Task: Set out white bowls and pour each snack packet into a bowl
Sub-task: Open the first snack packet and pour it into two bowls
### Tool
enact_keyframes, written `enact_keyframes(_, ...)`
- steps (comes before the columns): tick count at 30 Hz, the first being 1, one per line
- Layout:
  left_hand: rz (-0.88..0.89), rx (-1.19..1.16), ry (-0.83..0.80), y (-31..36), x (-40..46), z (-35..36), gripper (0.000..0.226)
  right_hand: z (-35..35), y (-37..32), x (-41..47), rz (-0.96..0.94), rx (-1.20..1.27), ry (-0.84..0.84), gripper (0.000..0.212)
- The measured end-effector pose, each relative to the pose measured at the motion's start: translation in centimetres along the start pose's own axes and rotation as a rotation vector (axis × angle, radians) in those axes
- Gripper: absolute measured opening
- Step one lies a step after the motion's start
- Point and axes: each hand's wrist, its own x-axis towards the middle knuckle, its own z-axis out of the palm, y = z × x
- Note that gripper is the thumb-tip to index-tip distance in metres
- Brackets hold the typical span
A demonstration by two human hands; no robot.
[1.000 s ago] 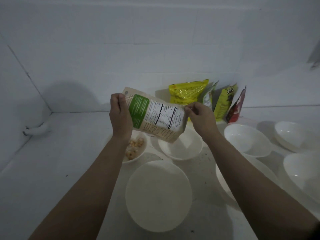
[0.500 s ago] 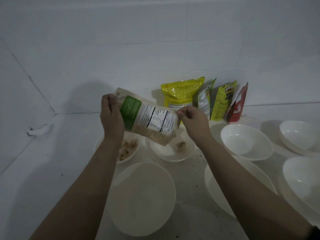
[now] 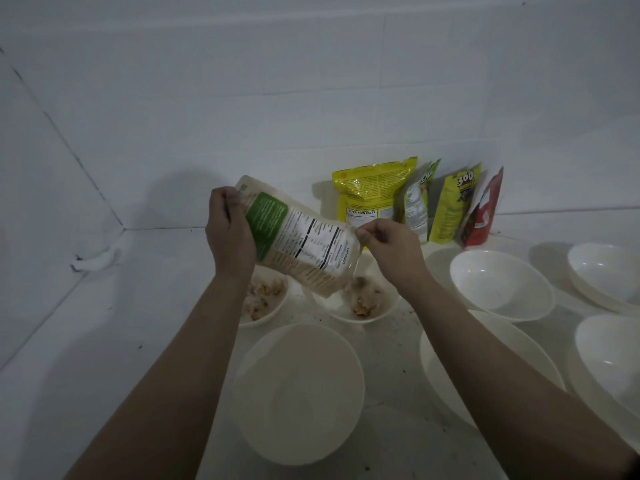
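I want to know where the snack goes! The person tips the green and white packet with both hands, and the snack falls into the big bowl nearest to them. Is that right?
Not quite. Both hands, left hand and right hand, do tip the green and white packet, but the head view shows snack landing in the small bowl beneath its mouth, not the big near bowl.

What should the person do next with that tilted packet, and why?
Probably tip the packet a little steeper over the small bowl. The left hand grips its raised end and the right hand pinches the corner by its lowered mouth. A small heap of snack already lies in that bowl, but the packet looks partly full.
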Motion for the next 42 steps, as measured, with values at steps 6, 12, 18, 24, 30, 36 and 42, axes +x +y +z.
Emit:
enact_keyframes(6,0.024,-0.012,-0.016,0.3,0.1,-0.6,0.023,0.3,-0.3,-0.4,0.008,0.071,0.031,0.012)
enact_keyframes(12,0.009,-0.066,-0.09,-0.2,-0.2,-1.3,0.018,0.4,-0.2,-1.1,-0.008,-0.002,0.03,0.013)
enact_keyframes(18,0.069,-0.041,-0.122,0.5,-0.8,-1.3,0.018,1.0,-2.1,-1.0,-0.087,-0.38,-0.03,0.027)
enact_keyframes(24,0.206,0.013,-0.143,1.2,-1.2,-0.2,0.021,2.5,-7.0,-0.3,-0.186,-0.37,-0.128,0.036)
enact_keyframes(30,0.273,0.05,-0.159,2.0,-1.5,0.9,0.027,3.8,-9.7,0.6,-0.23,-0.101,-0.076,0.021)
enact_keyframes(36,0.062,0.012,-0.176,1.3,-2.6,1.3,0.052,2.5,-8.1,0.3,-0.146,0.075,0.102,0.018)
enact_keyframes(42,-0.461,-0.498,-0.537,0.1,-4.1,2.4,0.084,0.5,-5.8,-0.3,-0.072,0.348,0.174,0.016)
